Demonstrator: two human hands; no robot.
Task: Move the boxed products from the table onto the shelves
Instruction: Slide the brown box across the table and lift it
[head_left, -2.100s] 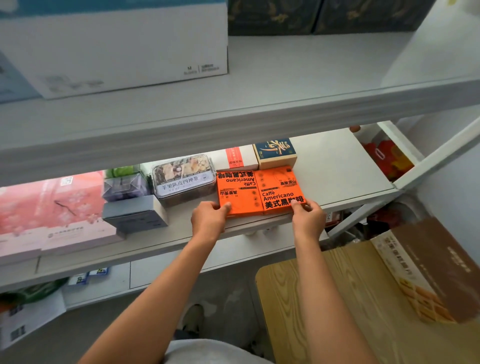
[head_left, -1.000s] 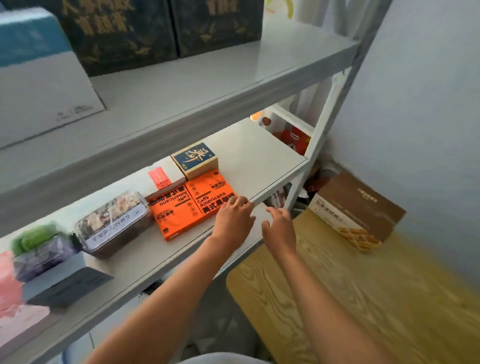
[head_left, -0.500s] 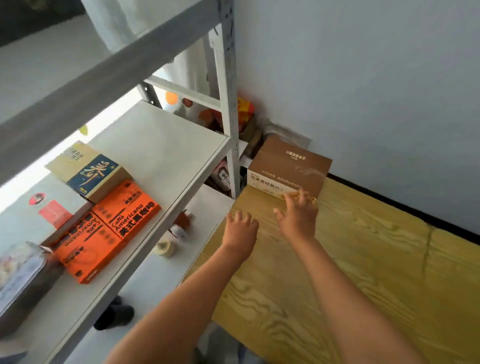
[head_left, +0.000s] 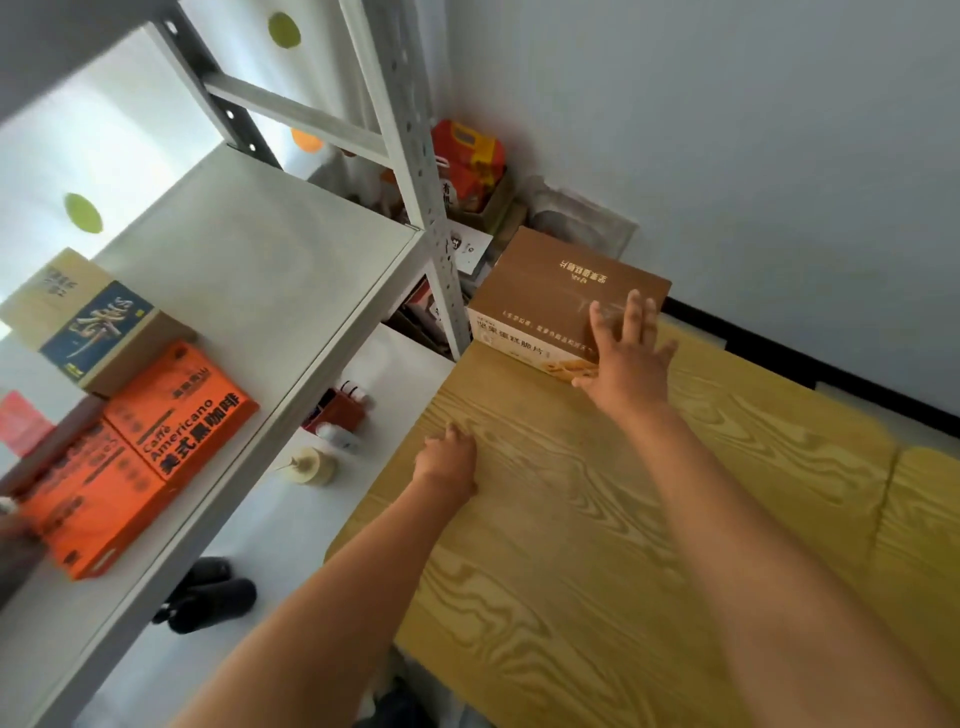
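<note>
- At the far end of the tabletop (head_left: 597, 519), toward 12 o'clock and just beside the shelf post, lies the brown box (head_left: 561, 301), apparently the only boxed product there not yet shelved.
- Its long axis runs roughly 10 to 4 o'clock, with the pale printed side facing the person.
- The right hand (head_left: 626, 358) is the nearer one: fingers spread and straight, reaching over the box's near right corner, gripping nothing; whether they touch the lid I cannot tell.
- The left hand (head_left: 449, 457) sits toward 7 o'clock of the box, well apart from it, fingers loosely bent over the wood, holding nothing.
- Both forearms stretch forward, the right one farther.
- The shelf (head_left: 270, 270) at 9 o'clock has bare space beside the orange boxes (head_left: 140, 457).
</note>
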